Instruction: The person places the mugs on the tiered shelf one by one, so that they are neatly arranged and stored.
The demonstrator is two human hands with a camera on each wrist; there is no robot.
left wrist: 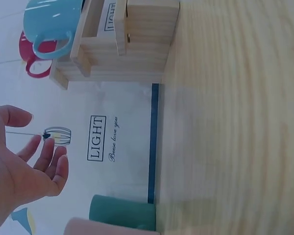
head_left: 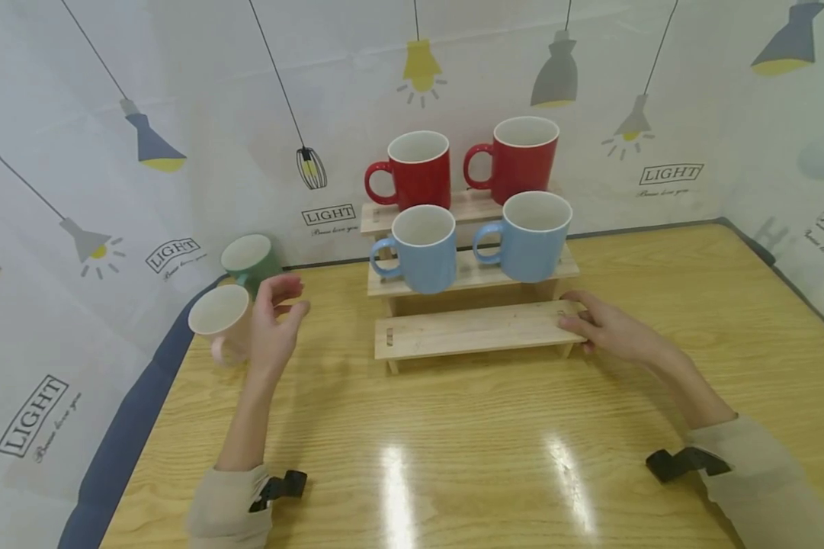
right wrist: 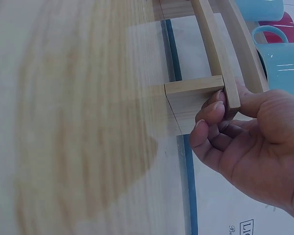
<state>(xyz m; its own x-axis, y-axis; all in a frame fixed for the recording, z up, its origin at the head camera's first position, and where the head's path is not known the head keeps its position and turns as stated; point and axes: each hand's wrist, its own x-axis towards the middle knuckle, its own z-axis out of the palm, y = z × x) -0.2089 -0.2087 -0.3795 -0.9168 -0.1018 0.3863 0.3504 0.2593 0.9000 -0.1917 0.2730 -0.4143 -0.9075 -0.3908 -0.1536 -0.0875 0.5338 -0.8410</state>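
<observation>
A three-step wooden rack (head_left: 480,329) stands on the table. Its right end is gripped by my right hand (head_left: 610,328), thumb on top of the lowest board and fingers curled underneath, as the right wrist view shows. Two red mugs (head_left: 421,177) stand on the top step and two light blue mugs (head_left: 425,255) on the middle one; the lowest board is bare. My left hand (head_left: 273,328) hovers with loosely bent fingers and holds nothing. Behind it at the left are a pale pink mug (head_left: 222,320), partly hidden by the hand, and a green mug (head_left: 257,263).
The shiny wooden table (head_left: 466,457) extends in front of the rack and to both sides. A white cloth backdrop (head_left: 247,114) printed with lamps rises close behind the rack and along the left and right, with a dark blue border (head_left: 126,427) at the table's edge.
</observation>
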